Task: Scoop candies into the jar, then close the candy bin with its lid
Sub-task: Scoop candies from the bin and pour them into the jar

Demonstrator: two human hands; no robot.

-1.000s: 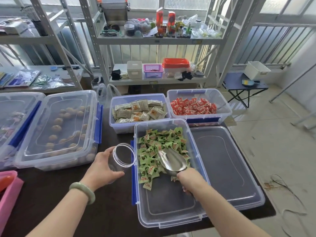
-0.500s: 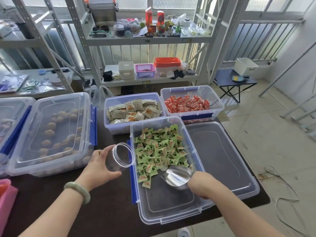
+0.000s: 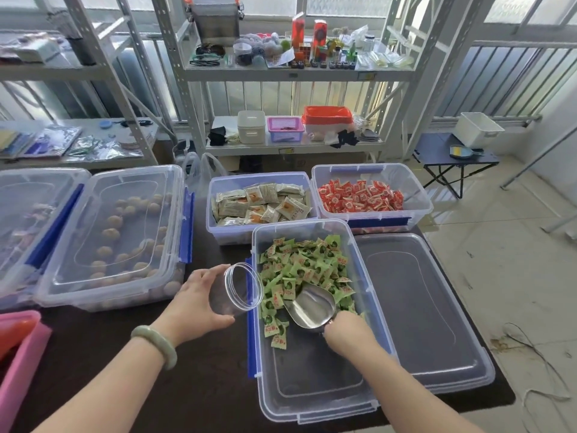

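Note:
An open clear bin (image 3: 315, 398) sits in front of me with green-wrapped candies (image 3: 304, 267) piled in its far half. My right hand (image 3: 348, 331) grips the handle of a metal scoop (image 3: 310, 306), whose bowl lies among the candies and looks empty. My left hand (image 3: 195, 303) holds an empty clear jar (image 3: 235, 290), tilted with its mouth toward the bin's left rim. The bin's clear lid (image 3: 418, 310) lies flat on the table just right of the bin.
Two open bins stand behind, one of beige packets (image 3: 262, 203) and one of red candies (image 3: 360, 196). Lidded bins (image 3: 115, 239) with round sweets fill the left side. A pink container (image 3: 18, 351) sits at the near left. Metal shelving stands behind the table.
The scoop has swung left and pushed into the near edge of the candy pile. The left hand has kept the jar tilted beside the bin's rim.

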